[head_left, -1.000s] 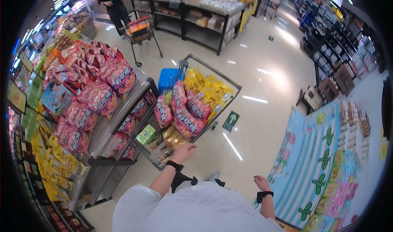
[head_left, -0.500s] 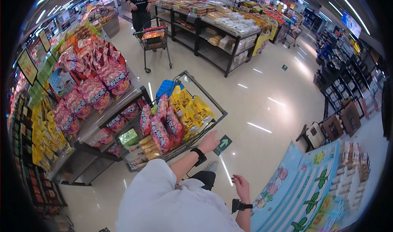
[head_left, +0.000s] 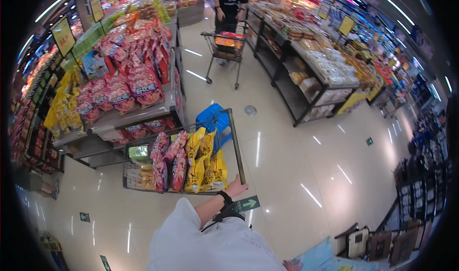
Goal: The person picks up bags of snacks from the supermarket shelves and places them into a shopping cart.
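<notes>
A shopping cart (head_left: 237,149) stands in front of me, its wire basket holding pink bags (head_left: 179,169), yellow bags (head_left: 216,171), a green-and-white pack (head_left: 139,152) and brownish packs (head_left: 146,176). My left hand (head_left: 235,187), with a black band at the wrist, is closed around the near right corner of the cart, at the end of its dark bar. At the lower edge only a bit of my right hand (head_left: 292,265) shows, close to my white shirt and away from the cart. Its fingers cannot be made out.
A blue stool (head_left: 213,121) is beside the cart's far side. To the left is a display stand (head_left: 111,123) with pink and yellow bags. Ahead, a person (head_left: 230,5) stands behind another cart (head_left: 228,48). A dark shelf unit (head_left: 306,96) of packaged food runs along the right.
The left hand has gone from open beside the cart to gripping its corner. My right hand has dropped to the picture's lower edge. The whole view has turned rightward-down, shifting the shelves.
</notes>
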`<state>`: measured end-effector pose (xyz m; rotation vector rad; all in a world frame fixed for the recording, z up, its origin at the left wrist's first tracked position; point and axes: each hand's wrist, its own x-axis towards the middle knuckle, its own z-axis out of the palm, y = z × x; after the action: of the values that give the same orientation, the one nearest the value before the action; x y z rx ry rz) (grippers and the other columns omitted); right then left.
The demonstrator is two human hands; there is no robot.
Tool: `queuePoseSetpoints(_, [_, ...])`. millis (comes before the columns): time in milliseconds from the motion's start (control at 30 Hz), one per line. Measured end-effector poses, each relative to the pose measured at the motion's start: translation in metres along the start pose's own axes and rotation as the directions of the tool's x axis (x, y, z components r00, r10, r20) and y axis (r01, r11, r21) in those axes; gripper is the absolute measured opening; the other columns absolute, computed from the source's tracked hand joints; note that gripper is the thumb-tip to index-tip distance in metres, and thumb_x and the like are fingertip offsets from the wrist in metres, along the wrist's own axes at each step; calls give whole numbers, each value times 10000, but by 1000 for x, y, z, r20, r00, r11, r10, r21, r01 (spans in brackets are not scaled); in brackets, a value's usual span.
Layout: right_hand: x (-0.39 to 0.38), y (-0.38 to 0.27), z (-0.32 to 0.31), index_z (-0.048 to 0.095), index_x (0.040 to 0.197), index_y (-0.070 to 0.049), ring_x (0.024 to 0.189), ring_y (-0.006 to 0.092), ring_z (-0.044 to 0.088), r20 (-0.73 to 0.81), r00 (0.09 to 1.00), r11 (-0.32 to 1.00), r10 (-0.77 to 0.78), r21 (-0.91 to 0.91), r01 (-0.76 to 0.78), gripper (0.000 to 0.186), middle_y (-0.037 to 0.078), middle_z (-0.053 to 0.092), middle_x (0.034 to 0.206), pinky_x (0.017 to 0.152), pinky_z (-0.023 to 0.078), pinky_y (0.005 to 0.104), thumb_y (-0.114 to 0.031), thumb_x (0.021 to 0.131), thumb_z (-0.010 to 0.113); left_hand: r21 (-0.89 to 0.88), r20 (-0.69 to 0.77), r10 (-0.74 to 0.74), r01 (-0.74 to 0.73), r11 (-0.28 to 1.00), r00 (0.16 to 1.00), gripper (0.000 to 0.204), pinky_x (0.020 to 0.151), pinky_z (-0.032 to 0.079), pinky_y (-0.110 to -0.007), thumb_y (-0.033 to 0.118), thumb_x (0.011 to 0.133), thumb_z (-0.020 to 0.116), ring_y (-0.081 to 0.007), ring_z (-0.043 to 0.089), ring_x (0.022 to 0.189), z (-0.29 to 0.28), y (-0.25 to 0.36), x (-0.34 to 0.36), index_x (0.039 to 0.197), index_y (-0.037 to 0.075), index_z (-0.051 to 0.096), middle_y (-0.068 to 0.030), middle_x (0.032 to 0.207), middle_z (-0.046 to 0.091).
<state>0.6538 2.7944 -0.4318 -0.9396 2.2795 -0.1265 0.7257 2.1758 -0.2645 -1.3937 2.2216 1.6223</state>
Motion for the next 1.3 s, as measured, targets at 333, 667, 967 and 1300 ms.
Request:
queuePoseSetpoints(333, [212, 128, -153, 579, 1152, -56, 880, 270, 617, 407, 785, 222, 466, 805, -550, 384, 136, 652, 969, 748, 501, 368, -286, 845, 556, -774, -75, -514, 275, 570, 855, 358, 534, 418, -288, 264, 807, 578, -161, 572, 720, 44, -31, 109, 1120, 119, 484, -43, 858, 561])
queuePoseSetpoints(667, [488, 296, -329, 581, 1160, -49, 842, 250, 613, 348, 867, 304, 357, 834, -460, 431, 132, 658, 914, 762, 504, 384, -309, 817, 596, -768, -520, -657, 39, 640, 547, 462, 682, 505, -373, 468, 727, 622, -215, 649, 791, 70, -89, 115, 881, 35, 669, -171, 871, 658])
queuePoseSetpoints(967, [731, 313, -512, 590, 1127, -35, 846, 228, 634, 118, 992, 875, -34, 484, -27, 414, 132, 666, 944, 720, 529, 303, -236, 769, 647, -416, -574, -805, 793, 446, 151, 445, 835, 497, -380, 409, 684, 649, -313, 625, 963, 131, 99, 106, 946, 51, 685, -188, 996, 652])
queuePoseSetpoints(1300, [969, 106, -536, 558, 1174, -72, 947, 264, 623, 525, 679, 848, -514, 195, 492, 357, 125, 637, 1064, 769, 497, 367, -284, 893, 495, -486, -414, -910, 840, 240, 21, 461, 834, 500, -371, 469, 687, 677, -285, 636, 936, 203, 141, 154, 935, 82, 699, -126, 982, 671])
